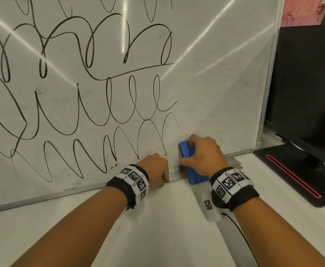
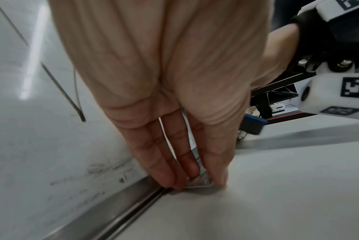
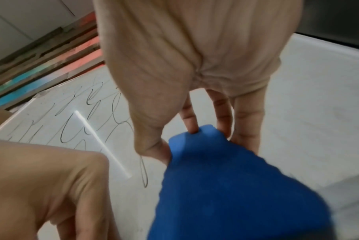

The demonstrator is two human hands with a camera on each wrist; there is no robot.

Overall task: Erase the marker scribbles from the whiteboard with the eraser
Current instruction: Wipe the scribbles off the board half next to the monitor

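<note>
A whiteboard [image 1: 211, 83] leans upright on a white table, covered in black marker scribbles [image 1: 100, 97] over its left and middle. The strip at the right is wiped bare. My right hand [image 1: 198, 151] grips a blue eraser [image 1: 197, 177] and holds it against the board's lower right, beside the last loop of ink; in the right wrist view my thumb and fingers [image 3: 192, 125] pinch the eraser [image 3: 226, 186] by its sides. My left hand [image 1: 161, 174] is just left of it, fingers and thumb pinching the metal rail [image 2: 123, 207] at the board's bottom edge.
A black monitor [image 1: 308, 83] stands close at the right, its flat base [image 1: 292, 174] with a red stripe on the table. A thin black cable [image 1: 240, 234] runs under my right forearm. The white table [image 1: 157, 237] stretches toward me.
</note>
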